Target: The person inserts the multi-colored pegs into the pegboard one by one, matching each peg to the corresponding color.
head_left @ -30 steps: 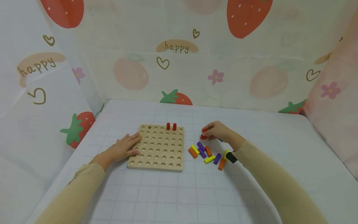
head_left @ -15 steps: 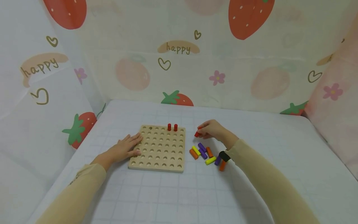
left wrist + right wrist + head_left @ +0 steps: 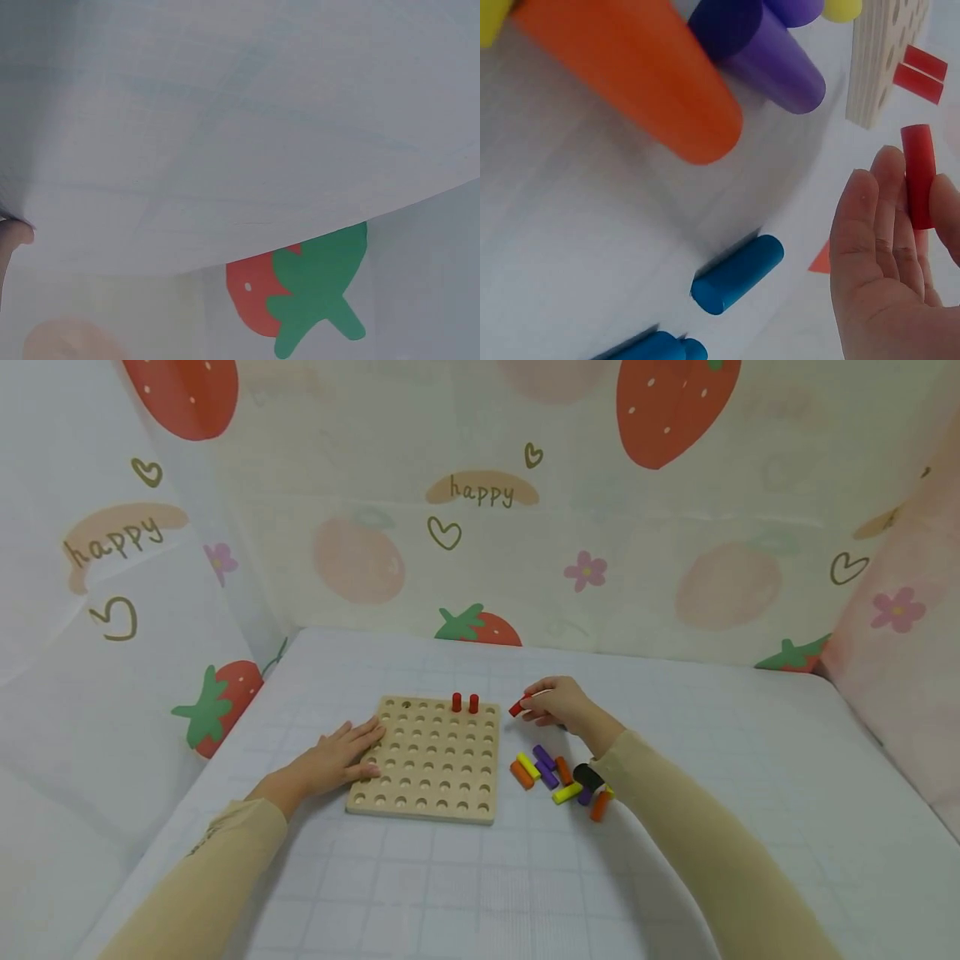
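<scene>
Red peg (image 3: 919, 180) juts from the right hand (image 3: 564, 705), which pinches it; outspread left hand (image 3: 330, 762) touches board (image 3: 439, 757).

left arm (image 3: 198, 877) extended, left hand (image 3: 332, 762) palm down, right arm (image 3: 705, 827) extended, right hand (image 3: 562, 703) pinching

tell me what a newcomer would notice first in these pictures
Probably the big red strawberries printed on the backdrop behind the table. Next, two red pegs upright in the far row of the pegboard. Right of it, the right hand pinches another red peg, beyond loose orange, yellow and purple pegs.
</scene>
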{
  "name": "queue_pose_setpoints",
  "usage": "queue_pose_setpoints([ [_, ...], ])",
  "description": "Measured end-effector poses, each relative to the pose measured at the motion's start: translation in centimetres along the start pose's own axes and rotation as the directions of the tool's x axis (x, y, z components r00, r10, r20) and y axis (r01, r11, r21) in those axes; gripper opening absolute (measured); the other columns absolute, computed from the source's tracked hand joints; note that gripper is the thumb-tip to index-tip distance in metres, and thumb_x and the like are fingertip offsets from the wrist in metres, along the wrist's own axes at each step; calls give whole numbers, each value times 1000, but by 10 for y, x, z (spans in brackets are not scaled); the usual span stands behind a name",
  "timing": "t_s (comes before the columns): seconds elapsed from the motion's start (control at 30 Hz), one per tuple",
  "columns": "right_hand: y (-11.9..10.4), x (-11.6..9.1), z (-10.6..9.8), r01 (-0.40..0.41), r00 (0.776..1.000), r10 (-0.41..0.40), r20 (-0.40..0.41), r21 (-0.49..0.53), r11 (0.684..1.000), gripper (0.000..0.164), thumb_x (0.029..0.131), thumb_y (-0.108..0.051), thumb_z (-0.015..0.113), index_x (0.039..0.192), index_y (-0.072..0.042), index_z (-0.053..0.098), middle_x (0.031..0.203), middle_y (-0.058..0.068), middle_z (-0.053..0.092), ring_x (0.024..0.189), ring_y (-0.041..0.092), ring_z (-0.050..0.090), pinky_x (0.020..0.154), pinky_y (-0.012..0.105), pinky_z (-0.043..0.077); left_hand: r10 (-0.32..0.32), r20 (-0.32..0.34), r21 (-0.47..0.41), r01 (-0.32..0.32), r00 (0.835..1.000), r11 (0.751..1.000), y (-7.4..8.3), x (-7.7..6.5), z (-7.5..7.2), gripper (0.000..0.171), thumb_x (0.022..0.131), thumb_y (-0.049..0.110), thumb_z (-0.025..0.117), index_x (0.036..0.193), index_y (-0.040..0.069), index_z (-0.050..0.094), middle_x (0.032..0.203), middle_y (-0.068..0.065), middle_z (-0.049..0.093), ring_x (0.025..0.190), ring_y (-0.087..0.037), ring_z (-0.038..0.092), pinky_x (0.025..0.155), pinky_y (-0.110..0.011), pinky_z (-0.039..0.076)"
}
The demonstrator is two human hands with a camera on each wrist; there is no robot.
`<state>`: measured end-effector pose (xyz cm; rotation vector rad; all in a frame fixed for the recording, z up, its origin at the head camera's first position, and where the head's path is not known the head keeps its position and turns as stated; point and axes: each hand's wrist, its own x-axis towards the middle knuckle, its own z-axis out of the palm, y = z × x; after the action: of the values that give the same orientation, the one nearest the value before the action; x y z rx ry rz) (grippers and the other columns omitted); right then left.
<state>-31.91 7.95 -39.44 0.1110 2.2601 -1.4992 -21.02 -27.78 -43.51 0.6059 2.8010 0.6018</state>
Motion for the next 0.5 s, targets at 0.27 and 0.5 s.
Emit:
queue_pose_setpoints([
  [0.27,-4,5,10,10,999,-10,30,-5,1000,24,96,-14,62,115,1,59,112,16,68,84,19,71,74,28,55,-8,1,-7,8,1000,1000,0,0,0,74,98,44,53,152,1,28,158,-21,17,139,-55,10,101,-76,10],
  [0.5,-10,4,22,29,999,-28,36,-22,999,22,95,-13,64,111,1,62,111,16,69,88,22,71,79,33,55,-13,6,-22,13,1000,1000,1,0,-1,74,98,44,54,152,1,28,159,-21,17,140,-54,8,102,-75,9],
])
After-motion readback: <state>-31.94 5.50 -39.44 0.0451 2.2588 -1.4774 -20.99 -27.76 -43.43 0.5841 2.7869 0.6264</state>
